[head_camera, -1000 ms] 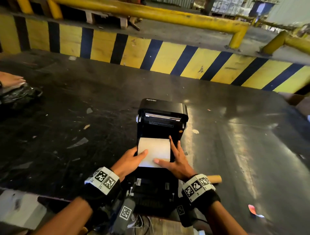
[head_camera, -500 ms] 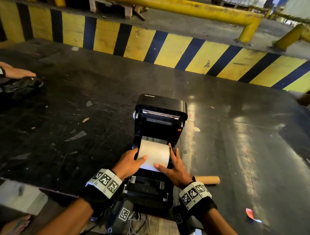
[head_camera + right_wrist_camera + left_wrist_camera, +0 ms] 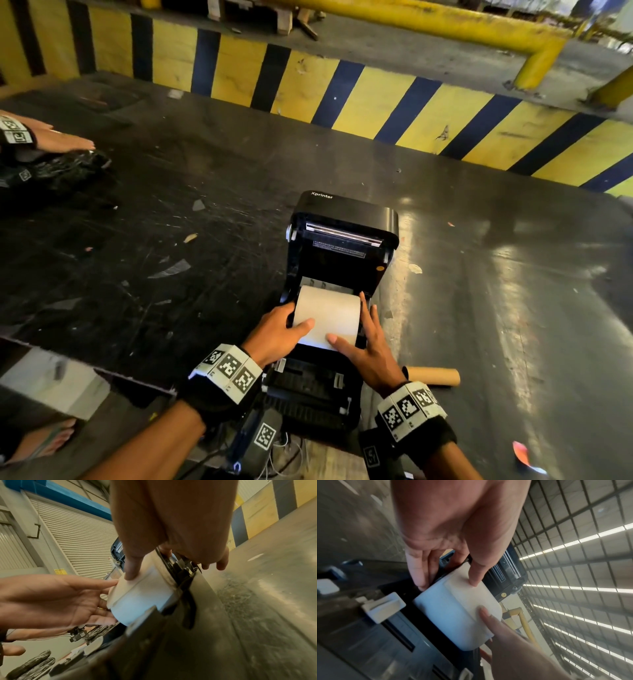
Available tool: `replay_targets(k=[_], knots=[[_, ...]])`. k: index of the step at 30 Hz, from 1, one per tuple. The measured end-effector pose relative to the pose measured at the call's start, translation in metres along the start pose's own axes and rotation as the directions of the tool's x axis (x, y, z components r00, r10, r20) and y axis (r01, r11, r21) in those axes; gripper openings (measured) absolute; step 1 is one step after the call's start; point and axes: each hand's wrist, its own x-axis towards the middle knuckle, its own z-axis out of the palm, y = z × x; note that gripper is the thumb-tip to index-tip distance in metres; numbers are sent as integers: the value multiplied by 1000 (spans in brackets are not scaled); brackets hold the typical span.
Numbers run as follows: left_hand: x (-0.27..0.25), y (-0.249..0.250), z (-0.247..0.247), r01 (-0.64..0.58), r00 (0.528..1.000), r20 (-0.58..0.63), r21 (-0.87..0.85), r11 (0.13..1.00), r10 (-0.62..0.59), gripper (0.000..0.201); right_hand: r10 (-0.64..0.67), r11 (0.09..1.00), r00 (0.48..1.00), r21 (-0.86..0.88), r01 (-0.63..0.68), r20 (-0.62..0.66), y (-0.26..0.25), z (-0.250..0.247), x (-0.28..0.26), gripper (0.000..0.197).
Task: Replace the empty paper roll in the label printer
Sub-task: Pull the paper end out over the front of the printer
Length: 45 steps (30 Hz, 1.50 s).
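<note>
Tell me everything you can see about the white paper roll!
The white paper roll is a plain, wide cylinder of smooth paper, with its loose outer edge showing as a seam across the top. It lies on its side in the bay of the open black printer, below the raised lid. The left hand holds its left end, thumb on top; the right hand holds its right end, thumb resting on the paper. No print shows on it.

A white paper roll (image 3: 327, 317) sits in the open black label printer (image 3: 342, 240); an empty cardboard core (image 3: 435, 375) lies beside it.
</note>
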Motion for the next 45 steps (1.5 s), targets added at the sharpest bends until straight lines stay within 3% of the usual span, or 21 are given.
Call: replay_targets(k=[10,17,19,22,24,26,28,35,40,45], knots=[[5,-5,6,-26,998,-48,84,996,30,37,65,997,998,-34,-66,-12,4,6,-4,97],[2,-14,2,-63,994,-81,188,980,79,28,102,993,994,-58,-100,28,4,5,-8,105],[2,-16,-1,-49,993,-99,203,978,70,33,105,994,991,29,-103,-81,1,5,-10,88],[2,-21,-3,-7,981,-184,277,961,60,53,108,991,943,108,-77,-316,2,5,-14,58],[0,-23,-3,-12,975,-205,321,947,82,49,136,986,915,141,-88,-380,1,10,-18,36],[-3,-22,-3,-22,971,-219,334,942,101,32,161,983,895,149,-107,-416,4,15,-18,37],[-6,-22,-3,-23,965,-240,329,944,108,21,170,982,879,151,-114,-446,8,19,-17,51],[-11,-35,-2,-76,976,-185,223,972,118,29,205,977,852,145,-153,-482,16,28,-26,55],[-10,-42,-8,-164,980,-93,113,980,175,22,221,974,877,151,-171,-427,22,34,-33,41],[-6,-46,-14,-207,977,-34,107,973,211,22,235,967,907,178,-182,-351,31,34,-35,27]])
